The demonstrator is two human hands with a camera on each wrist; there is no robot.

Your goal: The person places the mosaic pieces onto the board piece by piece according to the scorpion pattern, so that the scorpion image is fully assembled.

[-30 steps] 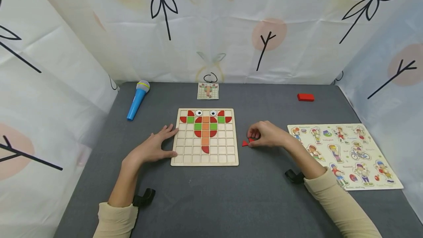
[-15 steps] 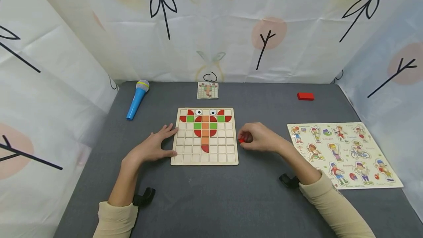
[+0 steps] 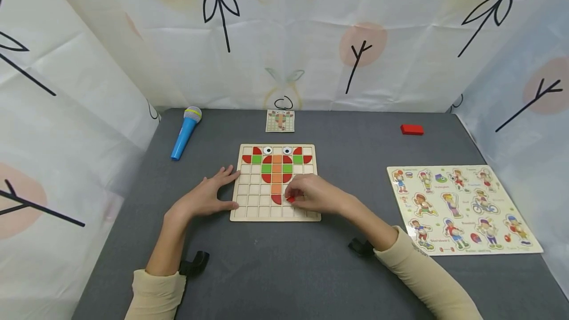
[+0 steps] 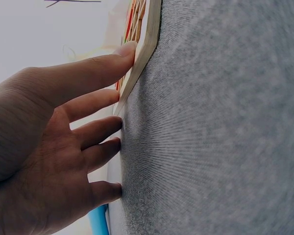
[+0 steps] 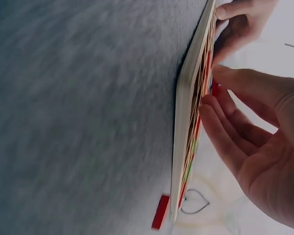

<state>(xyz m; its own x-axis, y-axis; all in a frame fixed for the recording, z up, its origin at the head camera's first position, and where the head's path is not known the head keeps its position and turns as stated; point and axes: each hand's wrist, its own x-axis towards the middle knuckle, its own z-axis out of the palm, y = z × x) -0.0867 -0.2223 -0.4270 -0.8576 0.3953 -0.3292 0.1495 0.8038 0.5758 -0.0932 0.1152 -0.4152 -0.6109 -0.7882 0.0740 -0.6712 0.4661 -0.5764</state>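
Observation:
A wooden grid board lies mid-table, with red, green and orange pieces and two eye pieces set in its cells. My left hand has its fingers spread at the board's left side; in the left wrist view the thumb rests on the edge. Over the lower middle of the board, my right hand pinches a small red triangle between thumb and fingertips, just right of a red quarter-round piece. Its fingers hide part of the grid. The right wrist view shows red between the fingertips.
Behind the board lies a small pattern card. A blue toy microphone is at the back left, a red block at the back right. A picture puzzle board takes up the right side. Printed cloth walls surround the table.
My right hand has picked up red from the table right of the board and carried it left over the lower grid. The left hand has stayed at the board's left edge.

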